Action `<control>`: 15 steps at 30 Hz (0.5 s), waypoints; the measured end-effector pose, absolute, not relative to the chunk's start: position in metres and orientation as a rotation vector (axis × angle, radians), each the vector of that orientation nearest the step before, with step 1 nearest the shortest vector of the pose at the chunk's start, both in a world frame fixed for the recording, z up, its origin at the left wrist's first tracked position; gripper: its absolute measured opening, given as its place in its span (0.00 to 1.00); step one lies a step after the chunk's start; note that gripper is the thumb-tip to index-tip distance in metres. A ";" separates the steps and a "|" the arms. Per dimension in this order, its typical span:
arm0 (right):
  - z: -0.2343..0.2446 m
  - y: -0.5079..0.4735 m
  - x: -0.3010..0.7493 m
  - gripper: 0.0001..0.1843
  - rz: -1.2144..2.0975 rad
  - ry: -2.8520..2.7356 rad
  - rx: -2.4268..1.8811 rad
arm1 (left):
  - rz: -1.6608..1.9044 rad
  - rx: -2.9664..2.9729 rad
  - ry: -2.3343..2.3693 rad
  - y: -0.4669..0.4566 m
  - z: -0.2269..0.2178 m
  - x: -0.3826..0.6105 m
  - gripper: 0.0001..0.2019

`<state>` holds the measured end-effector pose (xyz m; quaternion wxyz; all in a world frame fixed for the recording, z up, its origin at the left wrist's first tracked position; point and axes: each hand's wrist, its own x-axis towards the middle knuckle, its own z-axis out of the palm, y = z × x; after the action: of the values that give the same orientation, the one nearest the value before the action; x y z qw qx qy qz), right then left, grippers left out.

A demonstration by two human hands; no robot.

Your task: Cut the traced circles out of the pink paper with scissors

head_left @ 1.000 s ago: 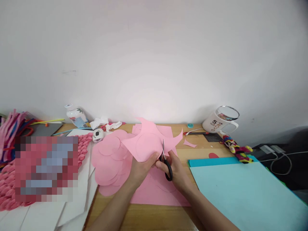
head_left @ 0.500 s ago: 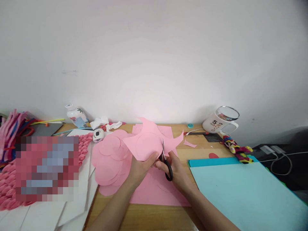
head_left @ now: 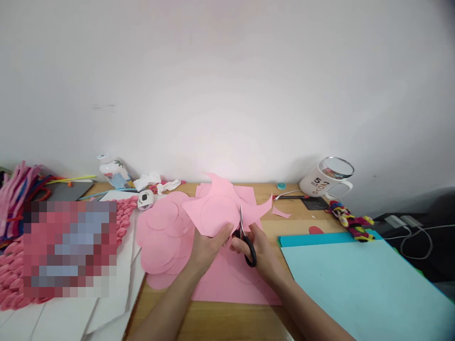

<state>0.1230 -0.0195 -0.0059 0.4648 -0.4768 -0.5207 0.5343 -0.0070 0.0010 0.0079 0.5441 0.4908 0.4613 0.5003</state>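
Person's left grip (head_left: 213,246) pinched pink sheet (head_left: 223,208) by its six o'clock edge, above tabletop (head_left: 220,322); right grip (head_left: 261,248) held scissors (head_left: 242,233), blades (head_left: 241,217) at drawn circle's (head_left: 219,214) three o'clock. Clean cut likely needed steady blades, sheet turned slowly.

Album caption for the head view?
Left hand holding an irregular pink paper piece, right hand holding black-handled metal scissors.

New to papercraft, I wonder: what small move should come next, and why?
Perhaps the right hand should make a short snip along the drawn circle: the scissors it holds reach the circle's right edge, and the left hand grips the pink paper.
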 end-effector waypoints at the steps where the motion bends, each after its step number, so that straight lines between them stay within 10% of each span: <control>1: -0.006 -0.019 0.123 0.21 1.312 -1.280 -1.176 | 1.190 1.165 1.099 0.001 0.008 -0.007 0.11; 15: -0.002 -0.020 0.122 0.22 1.334 -1.247 -1.241 | 1.228 1.164 1.115 0.002 0.004 -0.007 0.09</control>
<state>0.1223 -0.0200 -0.0022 0.4500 -0.5020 -0.5042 0.5397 -0.0072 0.0022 0.0041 0.5290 0.4875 0.4669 0.5143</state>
